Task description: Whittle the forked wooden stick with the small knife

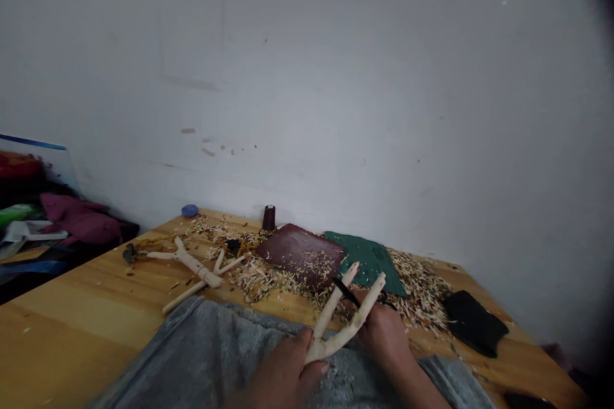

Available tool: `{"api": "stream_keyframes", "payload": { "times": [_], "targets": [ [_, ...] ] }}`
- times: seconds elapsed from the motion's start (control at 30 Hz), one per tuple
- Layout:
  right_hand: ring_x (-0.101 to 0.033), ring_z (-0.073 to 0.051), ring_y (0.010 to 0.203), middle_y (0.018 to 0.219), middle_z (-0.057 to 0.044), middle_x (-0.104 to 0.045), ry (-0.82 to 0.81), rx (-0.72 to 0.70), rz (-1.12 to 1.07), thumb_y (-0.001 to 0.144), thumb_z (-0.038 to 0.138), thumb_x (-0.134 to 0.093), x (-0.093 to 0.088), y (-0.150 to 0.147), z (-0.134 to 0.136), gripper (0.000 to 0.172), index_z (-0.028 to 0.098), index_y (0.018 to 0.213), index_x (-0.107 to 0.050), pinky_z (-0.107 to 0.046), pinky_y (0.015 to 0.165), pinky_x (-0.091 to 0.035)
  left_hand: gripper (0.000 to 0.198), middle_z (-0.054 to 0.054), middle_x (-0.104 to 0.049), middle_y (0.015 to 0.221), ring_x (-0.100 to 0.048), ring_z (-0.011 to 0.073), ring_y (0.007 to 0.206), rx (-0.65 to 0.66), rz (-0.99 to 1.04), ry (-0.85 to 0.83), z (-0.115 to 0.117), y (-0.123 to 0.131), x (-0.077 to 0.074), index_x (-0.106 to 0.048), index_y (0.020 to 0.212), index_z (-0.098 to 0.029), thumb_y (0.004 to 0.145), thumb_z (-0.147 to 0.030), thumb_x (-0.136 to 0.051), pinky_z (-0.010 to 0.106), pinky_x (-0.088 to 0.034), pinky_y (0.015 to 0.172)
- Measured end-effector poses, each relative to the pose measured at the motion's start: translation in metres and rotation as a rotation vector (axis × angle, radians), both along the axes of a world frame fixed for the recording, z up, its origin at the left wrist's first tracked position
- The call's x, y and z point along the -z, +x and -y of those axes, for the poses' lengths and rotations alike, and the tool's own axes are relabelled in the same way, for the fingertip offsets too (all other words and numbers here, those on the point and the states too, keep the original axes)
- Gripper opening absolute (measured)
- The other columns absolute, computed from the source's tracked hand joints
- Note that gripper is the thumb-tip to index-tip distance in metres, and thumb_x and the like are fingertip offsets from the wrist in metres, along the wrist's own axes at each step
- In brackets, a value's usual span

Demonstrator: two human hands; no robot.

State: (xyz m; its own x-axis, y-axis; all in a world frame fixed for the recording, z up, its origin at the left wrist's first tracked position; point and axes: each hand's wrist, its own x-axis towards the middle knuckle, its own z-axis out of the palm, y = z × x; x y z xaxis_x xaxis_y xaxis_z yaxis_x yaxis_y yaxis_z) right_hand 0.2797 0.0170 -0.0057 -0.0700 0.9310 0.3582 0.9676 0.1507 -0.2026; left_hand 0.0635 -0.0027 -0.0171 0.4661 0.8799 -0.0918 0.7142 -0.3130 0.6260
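Observation:
My left hand (290, 364) is closed around the base of a peeled, Y-shaped forked stick (338, 340), whose two prongs point up and away from me. Closed behind the right prong is my right hand (386, 332), holding a knife; its dark blade (345, 291) passes between the prongs, tip to the left. Whether the edge touches the wood I cannot tell. Fingers of the right hand are partly hidden by the stick. A grey cloth (215, 351) lies below both hands.
Wood shavings (422, 294) cover much of the wooden table (62, 326). Another forked stick (194, 265) and thinner branches lie to the left. Farther back are a maroon sheet (300, 252), a green sheet (367, 259) and a dark thread spool (269, 218). A black flat piece (474, 323) lies right.

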Motion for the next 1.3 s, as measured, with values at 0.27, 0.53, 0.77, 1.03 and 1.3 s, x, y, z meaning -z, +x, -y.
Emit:
{"api": "stream_keyframes", "payload": {
  "times": [0.27, 0.53, 0.77, 1.03, 1.3],
  "targets": [
    [-0.064, -0.019, 0.09, 0.095, -0.003, -0.07, -0.057, -0.18, -0.05, 0.088, 0.028, -0.045, -0.003, -0.012, 0.008, 0.027, 0.026, 0.106, -0.064, -0.022, 0.072, -0.043, 0.033, 0.007, -0.064, 0.104, -0.057, 0.0217, 0.097, 0.005, 0.009, 0.03, 0.0, -0.001, -0.002, -0.053, 0.107, -0.018, 0.084, -0.04, -0.044, 0.029, -0.039, 0.081],
    [-0.066, -0.021, 0.085, 0.092, -0.005, -0.071, -0.034, -0.073, -0.075, 0.088, 0.025, -0.04, -0.002, -0.004, 0.002, 0.031, 0.025, 0.111, -0.062, -0.024, 0.067, -0.044, 0.036, 0.007, -0.063, 0.105, -0.056, 0.0221, 0.097, 0.007, 0.025, 0.018, 0.0, -0.002, 0.005, -0.052, 0.11, -0.019, 0.083, -0.042, -0.045, 0.029, -0.039, 0.082],
    [-0.066, -0.021, 0.081, 0.087, -0.007, -0.071, -0.026, -0.066, -0.033, 0.088, 0.026, -0.039, 0.001, -0.008, 0.003, 0.031, 0.022, 0.105, -0.064, -0.025, 0.068, -0.044, 0.03, 0.007, -0.063, 0.102, -0.056, 0.0225, 0.094, 0.011, 0.042, -0.015, 0.0, -0.001, -0.003, -0.054, 0.103, -0.019, 0.083, -0.039, -0.046, 0.029, -0.038, 0.077],
    [-0.064, -0.019, 0.078, 0.085, -0.004, -0.07, 0.004, -0.207, 0.033, 0.081, 0.02, -0.048, 0.007, -0.022, 0.012, 0.024, 0.023, 0.095, -0.067, -0.023, 0.069, -0.041, 0.023, 0.003, -0.064, 0.093, -0.057, 0.0196, 0.088, -0.001, 0.164, 0.008, -0.004, -0.004, 0.001, -0.054, 0.097, -0.02, 0.083, -0.038, -0.048, 0.026, -0.038, 0.072],
    [-0.064, -0.016, 0.071, 0.081, -0.003, -0.069, 0.003, -0.134, 0.146, 0.085, 0.022, -0.048, 0.006, -0.019, 0.009, 0.018, 0.023, 0.088, -0.066, -0.021, 0.06, -0.037, 0.025, 0.006, -0.064, 0.096, -0.057, 0.0207, 0.092, -0.062, 0.122, -0.013, -0.004, -0.003, -0.006, -0.054, 0.098, -0.019, 0.083, -0.036, -0.045, 0.028, -0.038, 0.078]
  ]
}}
